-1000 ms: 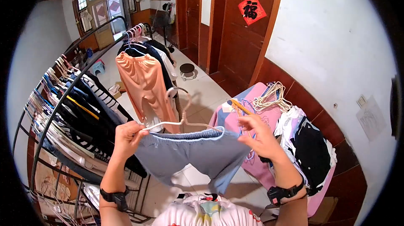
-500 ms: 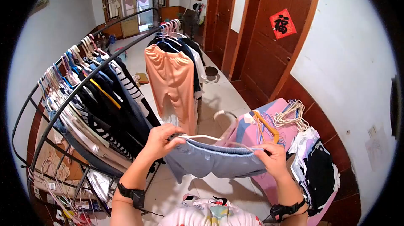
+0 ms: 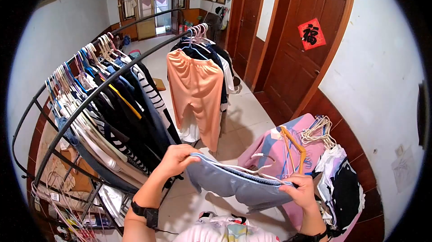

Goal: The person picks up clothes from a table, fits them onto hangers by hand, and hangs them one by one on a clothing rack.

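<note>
In the head view, a pair of blue-grey shorts [image 3: 238,190] is held up in front of the body by both ends of its gathered, elastic-looking waistband, the soft cloth sagging in a shallow curve between the hands. The grip of the left hand [image 3: 177,158] is closed, thumb and fingers pinched on one end; the other end is pinched in the grip of the right hand [image 3: 300,190], its thumb laid along the front. A smooth, pale hanger [image 3: 238,167] is set along the waistband opening, its curved hook leaned towards a pink cloth [image 3: 256,145]. On that cloth, an angular orange hanger [image 3: 300,152] and a tangle of thin hangers [image 3: 318,130] are seen, near a crumpled clothes heap [image 3: 346,192]. Peach trousers [image 3: 198,89] are hung from a rack [image 3: 96,96] of black tubing. Compared with half a second ago, the hanger's hook has been brought lower, closer to the waistband. The hanger's ends are hidden at the cloth and hands, so whether it is also touched by either grip cannot be told. The legs of the shorts are foreshortened, and the right wrist's strap is cut off by the lower edge.
</note>
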Demonstrator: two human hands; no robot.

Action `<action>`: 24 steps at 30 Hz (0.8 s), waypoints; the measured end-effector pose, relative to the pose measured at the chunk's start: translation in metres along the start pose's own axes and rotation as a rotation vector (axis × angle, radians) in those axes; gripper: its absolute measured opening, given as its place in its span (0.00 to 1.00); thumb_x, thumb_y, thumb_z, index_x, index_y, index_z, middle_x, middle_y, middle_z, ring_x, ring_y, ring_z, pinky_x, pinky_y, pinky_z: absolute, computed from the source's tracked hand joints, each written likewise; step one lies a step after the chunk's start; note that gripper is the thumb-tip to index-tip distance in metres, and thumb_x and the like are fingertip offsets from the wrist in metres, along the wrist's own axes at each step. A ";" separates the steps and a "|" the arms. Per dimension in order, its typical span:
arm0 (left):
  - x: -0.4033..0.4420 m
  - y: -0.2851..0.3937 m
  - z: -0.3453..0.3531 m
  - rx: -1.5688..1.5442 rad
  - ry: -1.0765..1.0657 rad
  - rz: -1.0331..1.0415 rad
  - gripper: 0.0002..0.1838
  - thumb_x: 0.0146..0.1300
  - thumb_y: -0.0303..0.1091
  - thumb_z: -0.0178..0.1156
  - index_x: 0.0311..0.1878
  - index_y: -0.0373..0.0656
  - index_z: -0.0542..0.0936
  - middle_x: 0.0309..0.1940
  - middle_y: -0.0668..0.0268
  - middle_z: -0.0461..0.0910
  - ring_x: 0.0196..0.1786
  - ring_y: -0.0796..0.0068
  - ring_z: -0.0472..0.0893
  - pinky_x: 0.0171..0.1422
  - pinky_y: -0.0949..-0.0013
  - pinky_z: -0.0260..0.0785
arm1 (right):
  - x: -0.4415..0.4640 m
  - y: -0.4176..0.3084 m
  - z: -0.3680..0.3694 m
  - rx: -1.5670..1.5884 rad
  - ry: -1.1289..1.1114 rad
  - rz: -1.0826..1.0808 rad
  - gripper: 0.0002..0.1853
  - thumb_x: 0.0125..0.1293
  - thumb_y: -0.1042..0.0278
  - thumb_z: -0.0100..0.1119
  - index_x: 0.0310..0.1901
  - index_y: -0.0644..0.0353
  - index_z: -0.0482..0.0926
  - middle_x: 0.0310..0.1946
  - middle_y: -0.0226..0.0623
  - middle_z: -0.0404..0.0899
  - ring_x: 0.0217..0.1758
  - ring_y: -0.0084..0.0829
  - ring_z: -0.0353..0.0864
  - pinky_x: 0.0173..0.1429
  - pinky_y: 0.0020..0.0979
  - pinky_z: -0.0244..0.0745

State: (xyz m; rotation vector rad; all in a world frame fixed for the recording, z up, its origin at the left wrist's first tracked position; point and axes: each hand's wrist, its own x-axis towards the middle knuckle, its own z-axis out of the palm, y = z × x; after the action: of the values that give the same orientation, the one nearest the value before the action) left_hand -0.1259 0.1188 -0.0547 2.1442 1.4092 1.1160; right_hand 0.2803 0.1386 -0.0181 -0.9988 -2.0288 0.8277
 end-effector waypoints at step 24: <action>0.021 -0.017 0.001 0.137 0.399 -0.017 0.12 0.46 0.34 0.75 0.30 0.40 0.83 0.21 0.64 0.77 0.25 0.66 0.76 0.29 0.67 0.65 | 0.051 0.044 0.003 0.139 -0.292 0.212 0.18 0.65 0.58 0.63 0.47 0.66 0.80 0.35 0.39 0.78 0.42 0.33 0.78 0.51 0.30 0.72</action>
State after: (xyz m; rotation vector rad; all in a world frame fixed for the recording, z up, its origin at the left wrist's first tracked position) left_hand -0.1317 0.1453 -0.0573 2.0711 1.7111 1.5460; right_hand 0.2722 0.2026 -0.0378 -1.0764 -2.0928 1.2738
